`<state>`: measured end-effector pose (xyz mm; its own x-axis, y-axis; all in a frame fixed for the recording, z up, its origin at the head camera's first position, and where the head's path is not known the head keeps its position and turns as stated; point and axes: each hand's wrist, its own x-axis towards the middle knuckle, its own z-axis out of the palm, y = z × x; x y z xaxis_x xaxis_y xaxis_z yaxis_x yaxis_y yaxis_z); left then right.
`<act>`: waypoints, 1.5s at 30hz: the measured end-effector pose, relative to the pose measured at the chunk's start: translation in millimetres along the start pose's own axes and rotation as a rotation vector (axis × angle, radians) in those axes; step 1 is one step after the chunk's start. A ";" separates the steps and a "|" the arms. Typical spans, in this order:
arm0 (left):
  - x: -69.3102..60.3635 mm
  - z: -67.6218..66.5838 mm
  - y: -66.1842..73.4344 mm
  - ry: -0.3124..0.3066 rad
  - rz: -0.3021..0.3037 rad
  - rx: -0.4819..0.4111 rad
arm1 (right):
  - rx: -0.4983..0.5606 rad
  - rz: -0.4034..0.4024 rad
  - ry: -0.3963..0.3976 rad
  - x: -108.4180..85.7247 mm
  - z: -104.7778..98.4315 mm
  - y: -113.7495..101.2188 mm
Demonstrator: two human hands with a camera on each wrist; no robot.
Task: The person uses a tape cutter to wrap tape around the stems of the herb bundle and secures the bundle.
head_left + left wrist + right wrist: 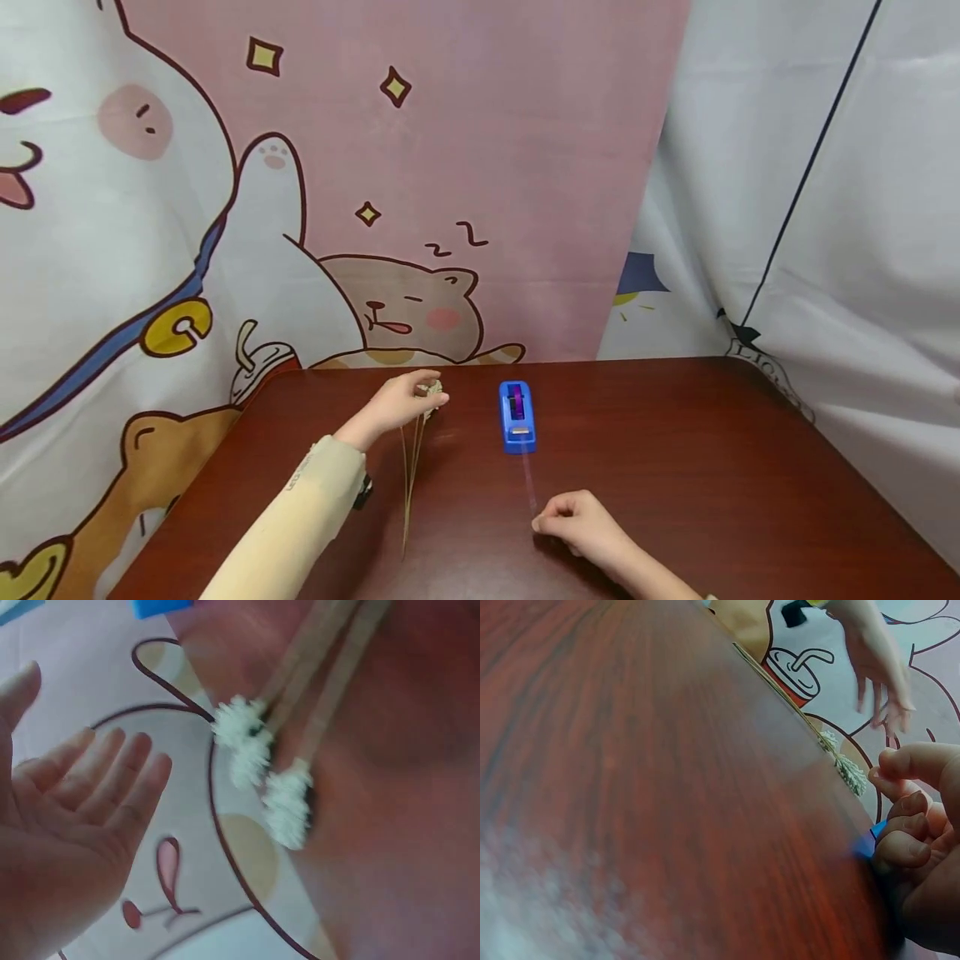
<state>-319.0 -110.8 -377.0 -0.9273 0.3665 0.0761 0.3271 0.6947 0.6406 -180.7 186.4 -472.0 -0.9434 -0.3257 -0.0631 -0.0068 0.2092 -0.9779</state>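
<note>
My left hand (399,403) hovers over the far left part of the table, its fingers loosely extended and holding nothing. Beneath it lie several thin dried flower stems (409,492); in the left wrist view their fluffy white heads (288,810) are beside the hand, apart from it. A blue tape dispenser (528,410) with a purple core stands right of the flowers. From its front a clear strip of tape (528,477) stretches toward me. My right hand (588,528) pinches the strip's end between thumb and index finger, the other fingers curled.
Everything stands on a dark reddish-brown wooden table (675,450). A pink cartoon curtain (525,167) hangs right behind its far edge, and a white cloth (862,333) hangs along the right side.
</note>
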 end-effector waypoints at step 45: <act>-43.2 50.9 -52.6 0.093 -0.339 -0.160 | -0.008 0.015 0.014 0.3 2.2 -0.4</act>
<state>-286.9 -131.7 -452.9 -0.9929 0.0701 -0.0965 -0.0266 0.6589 0.7518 -180.3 184.2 -472.1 -0.9479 -0.3097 -0.0746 0.0043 0.2217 -0.9751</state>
